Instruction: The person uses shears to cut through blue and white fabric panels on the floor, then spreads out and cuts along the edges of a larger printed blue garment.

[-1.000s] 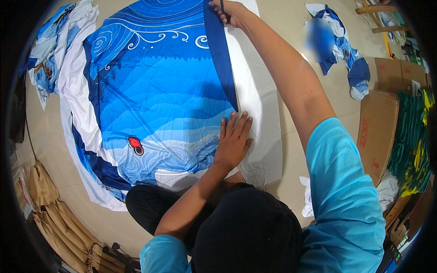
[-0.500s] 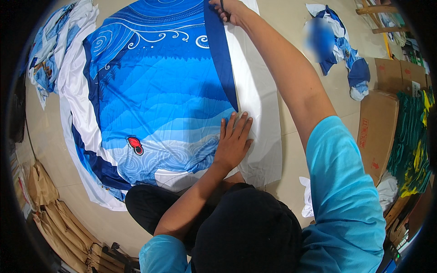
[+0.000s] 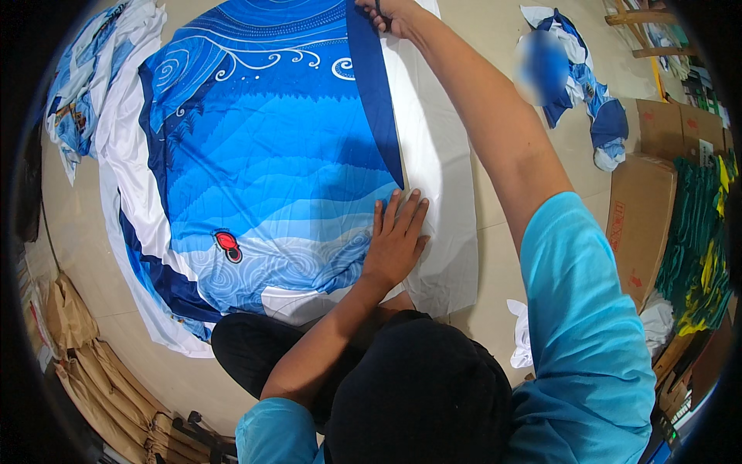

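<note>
A large printed cloth in shades of blue, with white swirls and a small red-and-black emblem, lies spread on the floor. My left hand rests flat on its right edge, fingers spread, near the lower tip of a dark navy strip. Far ahead, at the top of the view, my right hand is closed by the strip's upper end. A small black object shows between its fingers; most of it is hidden, so its kind is unclear. White material extends under and beside the cloth.
Crumpled printed fabric lies at the far left, and blue-and-white scraps at the far right. Cardboard boxes and green-and-yellow cloth stand along the right. Brown folded material is at the lower left.
</note>
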The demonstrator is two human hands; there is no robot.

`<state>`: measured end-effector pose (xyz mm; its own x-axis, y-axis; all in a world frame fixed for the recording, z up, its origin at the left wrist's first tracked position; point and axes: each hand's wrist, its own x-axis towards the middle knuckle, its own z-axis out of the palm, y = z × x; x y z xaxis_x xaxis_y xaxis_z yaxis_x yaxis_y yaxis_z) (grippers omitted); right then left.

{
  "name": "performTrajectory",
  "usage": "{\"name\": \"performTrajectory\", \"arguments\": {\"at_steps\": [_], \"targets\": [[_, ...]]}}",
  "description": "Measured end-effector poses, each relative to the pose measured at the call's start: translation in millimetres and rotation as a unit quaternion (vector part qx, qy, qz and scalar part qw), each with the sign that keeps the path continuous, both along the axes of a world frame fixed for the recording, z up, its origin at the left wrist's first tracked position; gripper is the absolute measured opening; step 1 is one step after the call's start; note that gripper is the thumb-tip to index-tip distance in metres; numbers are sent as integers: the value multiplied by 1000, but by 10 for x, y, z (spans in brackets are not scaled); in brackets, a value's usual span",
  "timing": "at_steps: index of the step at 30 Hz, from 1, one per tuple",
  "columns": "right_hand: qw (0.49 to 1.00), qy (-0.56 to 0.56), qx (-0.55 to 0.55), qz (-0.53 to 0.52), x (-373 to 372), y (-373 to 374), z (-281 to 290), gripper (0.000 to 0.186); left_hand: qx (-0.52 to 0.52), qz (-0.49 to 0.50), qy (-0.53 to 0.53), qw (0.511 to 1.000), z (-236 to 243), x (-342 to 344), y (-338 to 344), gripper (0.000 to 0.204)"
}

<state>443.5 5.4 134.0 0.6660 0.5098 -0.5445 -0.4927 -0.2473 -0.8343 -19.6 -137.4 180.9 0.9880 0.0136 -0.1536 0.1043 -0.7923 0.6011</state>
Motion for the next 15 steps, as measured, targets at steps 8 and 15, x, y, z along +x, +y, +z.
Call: {"name": "performTrajectory", "arguments": {"at_steps": [8, 15], "targets": [[988, -127, -89, 6, -182, -224, 363, 30, -2, -30, -4, 1000, 18, -37, -58, 66], [846, -436, -297, 70, -1513, -1770, 578, 65, -39, -177, -67, 981, 33, -298, -228, 31]]}}
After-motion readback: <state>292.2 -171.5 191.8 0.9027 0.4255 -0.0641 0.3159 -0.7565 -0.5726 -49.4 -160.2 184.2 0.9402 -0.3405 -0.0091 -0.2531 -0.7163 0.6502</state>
